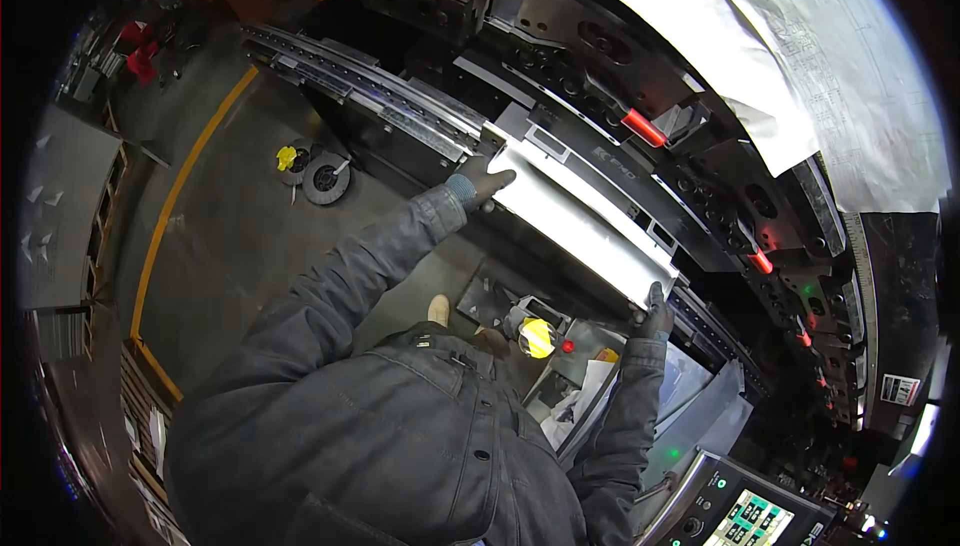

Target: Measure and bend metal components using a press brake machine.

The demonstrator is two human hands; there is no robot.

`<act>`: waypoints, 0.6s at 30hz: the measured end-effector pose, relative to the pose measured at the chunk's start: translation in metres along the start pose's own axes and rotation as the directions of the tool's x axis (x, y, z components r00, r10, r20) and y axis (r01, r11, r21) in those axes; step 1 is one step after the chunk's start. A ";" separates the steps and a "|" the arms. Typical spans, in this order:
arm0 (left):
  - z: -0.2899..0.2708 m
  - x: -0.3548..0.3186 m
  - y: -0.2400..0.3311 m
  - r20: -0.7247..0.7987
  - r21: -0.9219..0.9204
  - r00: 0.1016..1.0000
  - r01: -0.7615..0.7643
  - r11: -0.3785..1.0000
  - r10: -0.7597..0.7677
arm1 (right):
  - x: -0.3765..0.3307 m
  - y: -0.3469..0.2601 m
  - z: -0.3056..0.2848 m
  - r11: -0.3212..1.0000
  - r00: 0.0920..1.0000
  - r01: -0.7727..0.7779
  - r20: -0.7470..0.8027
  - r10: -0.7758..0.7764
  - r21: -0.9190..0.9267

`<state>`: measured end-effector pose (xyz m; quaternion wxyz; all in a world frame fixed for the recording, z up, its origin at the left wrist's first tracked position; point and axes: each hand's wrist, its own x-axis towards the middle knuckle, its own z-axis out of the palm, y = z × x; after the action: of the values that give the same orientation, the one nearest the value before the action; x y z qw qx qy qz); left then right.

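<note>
**Both gloved hands hold a metal sheet at the press**

The person stands over a long machine (600,161) that runs from about 11 o'clock down to 4 o'clock in the view. A bright metal sheet (580,221) lies along its front edge, just right of centre, slanting from upper left to lower right.

The left hand (482,182), in a dark glove, is closed on the sheet's upper-left end, fingers laid over the top of the corner. The right hand (655,314), also gloved, grips the lower-right end from below, at about 4 o'clock from centre. The two hands are well apart, one at each end of the sheet.

Behind the sheet, red-lit clamps (645,129) sit along the machine's upper beam. At 1 o'clock a large white paper drawing (800,56) hangs over the machine. Near 5 o'clock a control panel (745,516) shows a lit screen. A yellow line (180,196) crosses the grey floor (250,246) at 9 o'clock, with a round black disc (326,179) near it. Between the person's arms sits a pedal unit with a yellow cap (538,338).
</note>
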<state>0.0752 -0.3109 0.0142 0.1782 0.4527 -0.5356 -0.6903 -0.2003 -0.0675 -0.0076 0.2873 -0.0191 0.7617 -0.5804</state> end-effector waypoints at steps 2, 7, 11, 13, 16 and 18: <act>0.000 0.001 -0.001 -0.014 -0.009 1.000 -0.014 1.000 0.014 | -0.001 -0.002 0.001 1.000 1.000 -0.011 -0.004 0.011 -0.021; 0.002 -0.003 0.005 -0.011 0.006 1.000 -0.014 1.000 0.014 | 0.000 -0.001 0.002 0.999 1.000 -0.019 -0.023 0.018 -0.036; -0.001 -0.001 0.001 -0.002 -0.008 0.999 -0.037 0.999 0.037 | 0.000 -0.003 -0.001 0.999 1.000 -0.017 0.008 0.018 -0.029; -0.005 -0.001 -0.002 0.003 -0.028 0.998 -0.056 0.998 0.056 | 0.002 -0.004 -0.002 1.000 0.999 -0.019 0.044 0.020 -0.023; -0.007 -0.004 0.007 -0.003 -0.031 0.999 -0.053 0.998 0.053 | 0.016 -0.001 -0.015 0.998 0.998 -0.041 0.048 0.044 -0.054; -0.005 -0.001 0.010 0.006 -0.035 0.999 -0.051 0.998 0.051 | 0.025 0.003 -0.027 0.995 0.997 -0.063 0.037 0.066 -0.083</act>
<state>0.0775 -0.3164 0.0240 0.2018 0.4333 -0.5353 -0.6964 -0.2325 -0.0519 -0.0163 0.3200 -0.0178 0.7792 -0.5387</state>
